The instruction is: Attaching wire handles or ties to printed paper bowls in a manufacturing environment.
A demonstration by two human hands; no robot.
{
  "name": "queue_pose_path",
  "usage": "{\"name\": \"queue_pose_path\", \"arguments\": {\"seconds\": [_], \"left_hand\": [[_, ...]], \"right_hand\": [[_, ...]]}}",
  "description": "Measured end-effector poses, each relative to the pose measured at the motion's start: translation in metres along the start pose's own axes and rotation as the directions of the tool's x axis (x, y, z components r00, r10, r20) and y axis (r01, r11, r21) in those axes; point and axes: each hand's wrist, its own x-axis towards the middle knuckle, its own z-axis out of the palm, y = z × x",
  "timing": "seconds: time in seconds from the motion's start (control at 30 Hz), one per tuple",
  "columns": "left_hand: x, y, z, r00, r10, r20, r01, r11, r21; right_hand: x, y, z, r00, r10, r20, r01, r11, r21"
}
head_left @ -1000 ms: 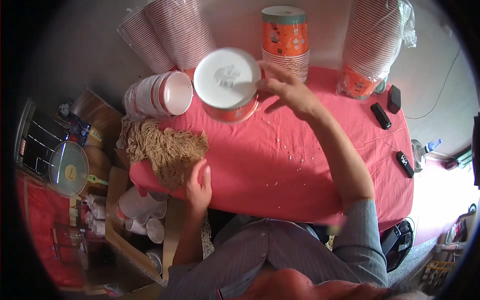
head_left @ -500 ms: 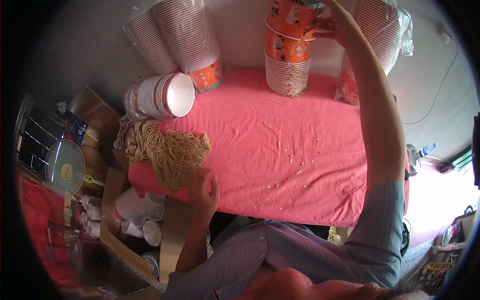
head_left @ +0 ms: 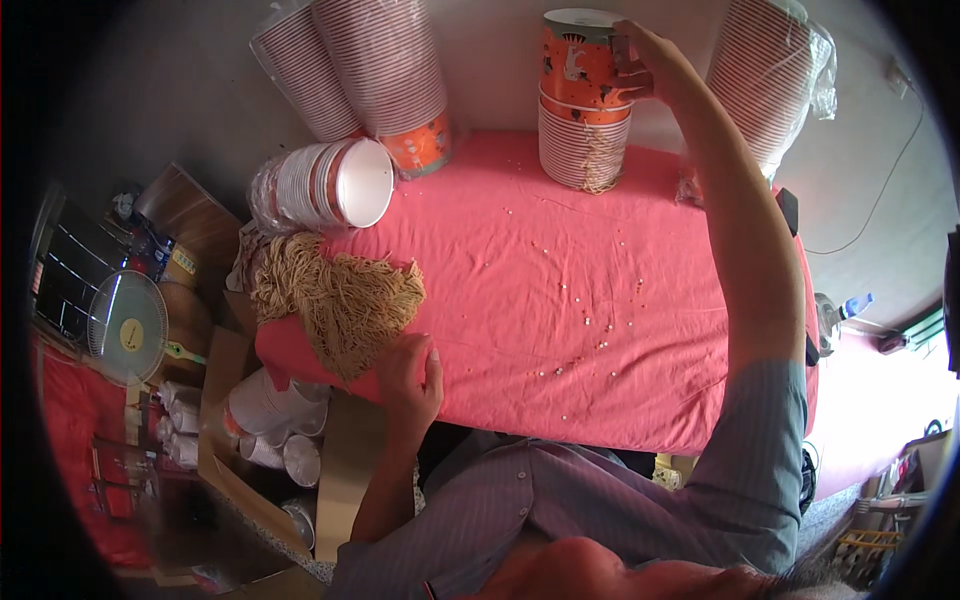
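My right hand (head_left: 640,75) is closed on the side of an orange printed paper bucket (head_left: 575,68), thumb near its white base and fingers on its wall. The bucket is upside down on top of a nested stack of white-rimmed paper buckets (head_left: 580,150) at the table's far side. Thin tan cords hang down the right side of that stack. At the near left edge, my left hand (head_left: 408,382) lies against a heap of tan cords (head_left: 345,300), thumb apart and the other fingers partly hidden.
Plastic-wrapped bucket stacks stand at the back left (head_left: 385,75) and back right (head_left: 765,75). Another stack (head_left: 320,188) lies sideways behind the cords. Small pale bits dot the pink tablecloth (head_left: 480,330). A cardboard box (head_left: 350,470) with white containers sits below the table's left end.
The top bucket has come down over the stack, covering most of the orange band that showed beneath it. My right hand moved down with it; my left hand has barely moved.
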Motion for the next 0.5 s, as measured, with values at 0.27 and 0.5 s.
{"name": "queue_pose_path", "arguments": {"seconds": [0.27, 0.5], "left_hand": [[-0.005, -0.003, 0.002, 1.0, -0.03, -0.006, 0.03, 0.999, 0.013], [-0.002, -0.003, 0.001, 1.0, -0.027, 0.007, 0.027, 0.999, -0.024]], "right_hand": [[-0.002, 0.015, 0.014, 0.998, 0.038, -0.051, -0.036, 0.998, 0.044], [-0.007, 0.026, 0.03, 0.984, 0.129, -0.126, -0.121, 0.99, 0.066]]}}
